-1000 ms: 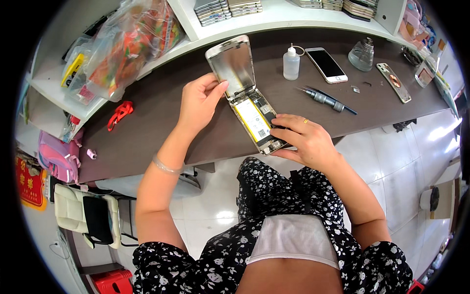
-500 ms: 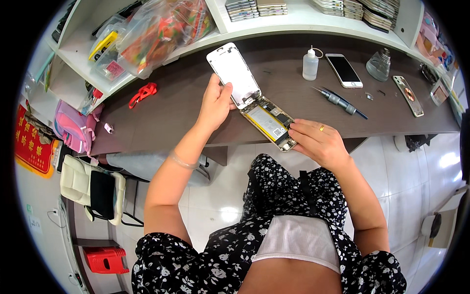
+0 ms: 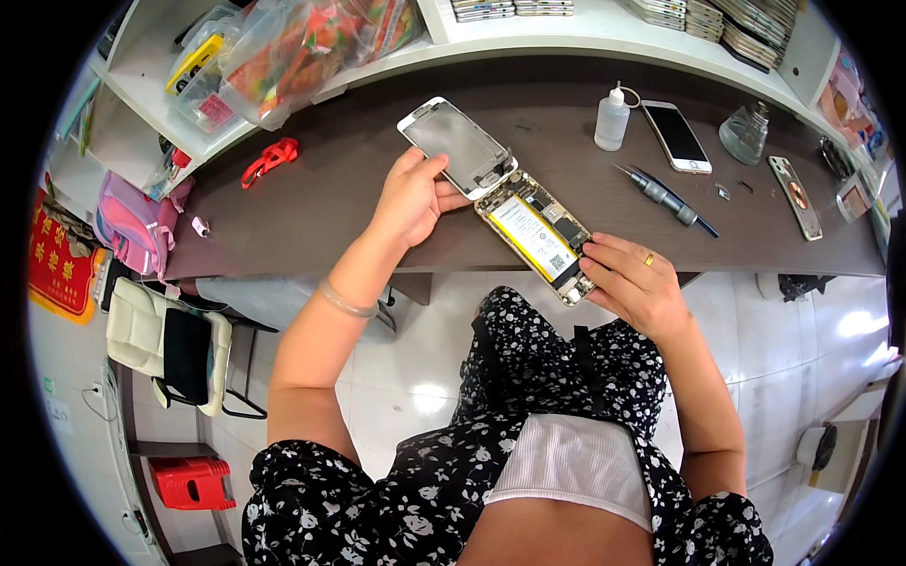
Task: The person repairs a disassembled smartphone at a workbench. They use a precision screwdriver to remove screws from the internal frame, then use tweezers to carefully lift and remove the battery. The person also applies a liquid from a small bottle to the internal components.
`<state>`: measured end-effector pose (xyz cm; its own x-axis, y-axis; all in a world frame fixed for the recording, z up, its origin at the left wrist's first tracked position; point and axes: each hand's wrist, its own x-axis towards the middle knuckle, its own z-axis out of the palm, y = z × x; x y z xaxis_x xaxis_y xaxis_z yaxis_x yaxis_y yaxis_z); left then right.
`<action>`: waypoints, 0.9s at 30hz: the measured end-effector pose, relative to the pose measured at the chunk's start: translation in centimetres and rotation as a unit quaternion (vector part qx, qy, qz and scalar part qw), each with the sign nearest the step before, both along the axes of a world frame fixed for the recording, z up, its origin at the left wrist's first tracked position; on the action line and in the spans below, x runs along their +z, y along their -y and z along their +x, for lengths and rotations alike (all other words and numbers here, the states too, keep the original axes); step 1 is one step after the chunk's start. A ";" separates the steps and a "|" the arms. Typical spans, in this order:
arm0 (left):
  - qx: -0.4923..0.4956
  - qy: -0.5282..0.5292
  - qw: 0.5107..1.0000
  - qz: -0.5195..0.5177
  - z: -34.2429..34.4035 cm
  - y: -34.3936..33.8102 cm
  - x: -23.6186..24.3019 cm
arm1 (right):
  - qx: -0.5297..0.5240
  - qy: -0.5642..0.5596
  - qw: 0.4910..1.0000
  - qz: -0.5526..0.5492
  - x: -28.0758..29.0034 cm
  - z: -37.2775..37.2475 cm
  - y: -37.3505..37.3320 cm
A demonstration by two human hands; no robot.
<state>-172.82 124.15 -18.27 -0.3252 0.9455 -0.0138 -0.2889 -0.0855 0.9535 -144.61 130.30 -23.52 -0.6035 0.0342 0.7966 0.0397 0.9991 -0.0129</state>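
An opened smartphone is held over the desk's near edge. Its white-framed screen panel (image 3: 460,151) is folded back at the upper left, still joined to the phone body (image 3: 535,235) near a corner. In the body a silver battery with yellow edges and a dark circuit board lie exposed. My left hand (image 3: 412,196) grips the panel's lower left edge, thumb on its inner face. With fingers closed on the body's lower right end, my right hand (image 3: 634,281) holds the other half; its fingertips hide part of that edge.
On the dark desk (image 3: 330,203) are a squeeze bottle (image 3: 612,123), a white-framed phone (image 3: 677,138), a grey screwdriver (image 3: 665,199), a glass bottle (image 3: 744,134), a phone back shell (image 3: 795,198) and a red strap (image 3: 270,161). Stacked phones (image 3: 752,34) sit on the white shelf.
The opened phone has tipped and moved slightly right and down in view. Its screen panel lies at a flatter angle and looks grey rather than bright white. Both hands keep their hold.
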 end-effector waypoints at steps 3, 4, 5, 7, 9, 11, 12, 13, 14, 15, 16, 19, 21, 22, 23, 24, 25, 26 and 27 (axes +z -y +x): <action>0.011 0.059 0.998 -0.003 0.3 0.2 0.4 | -0.014 -0.011 1.000 0.010 -0.2 0.0 0.1; 0.014 0.078 0.997 -0.005 0.3 0.3 0.4 | -0.018 -0.015 1.000 0.012 -0.2 -0.1 0.1; 0.012 0.103 0.995 -0.008 0.2 0.4 0.3 | -0.015 -0.014 1.000 0.007 -0.2 -0.1 0.1; 0.006 0.151 0.988 -0.011 0.1 0.5 0.3 | -0.012 -0.016 1.000 -0.002 -0.1 -0.1 0.2; -0.032 0.228 0.973 -0.016 -1.0 0.5 -0.7 | -0.005 -0.014 1.000 -0.014 -0.1 -0.1 0.2; -0.061 0.300 0.952 -0.019 -1.7 0.6 -1.4 | 0.002 -0.011 1.000 -0.020 -0.1 -0.2 0.2; -0.072 0.335 0.939 -0.021 -1.8 0.5 -1.6 | 0.002 -0.009 1.000 -0.020 -0.1 -0.1 0.2; -0.084 0.369 0.925 -0.022 -1.7 0.5 -1.6 | 0.002 -0.007 1.000 -0.019 -0.1 -0.1 0.1; -0.093 0.384 0.918 -0.027 -1.5 0.6 -1.4 | 0.002 -0.009 1.000 -0.018 -0.1 -0.1 0.1; -0.103 0.400 0.910 -0.032 -0.7 0.7 -0.5 | -0.001 -0.010 1.000 -0.017 -0.2 0.0 0.1; -0.114 0.416 0.901 -0.038 -0.3 0.7 -0.1 | -0.003 -0.012 1.000 -0.015 -0.3 0.0 0.1; -0.159 0.448 0.879 -0.022 -0.4 0.6 -0.3 | -0.011 -0.016 1.000 -0.014 -0.3 0.0 0.2; -0.152 0.458 0.876 -0.010 -0.9 0.5 -0.9 | -0.025 0.001 0.999 -0.043 -0.2 0.0 0.5; -0.149 0.463 0.874 -0.003 -1.2 0.4 -1.3 | -0.033 0.010 0.998 -0.057 0.0 0.0 0.7; -0.153 0.463 0.873 0.002 -1.6 0.5 -1.7 | -0.042 0.017 0.996 -0.076 0.4 0.0 1.0; -0.159 0.462 0.872 0.006 -1.7 0.4 -1.9 | -0.053 0.025 0.994 -0.094 1.0 -0.2 1.5; -0.164 0.461 0.872 0.011 -1.7 0.4 -1.9 | -0.064 0.032 0.991 -0.112 1.4 -0.4 1.8; -0.139 0.451 0.882 0.014 -1.4 0.6 -1.8 | -0.063 0.015 0.988 -0.137 1.6 -0.9 2.2; -0.118 0.441 0.889 0.016 -0.1 0.7 -1.1 | -0.068 0.000 0.985 -0.161 1.7 -1.3 2.5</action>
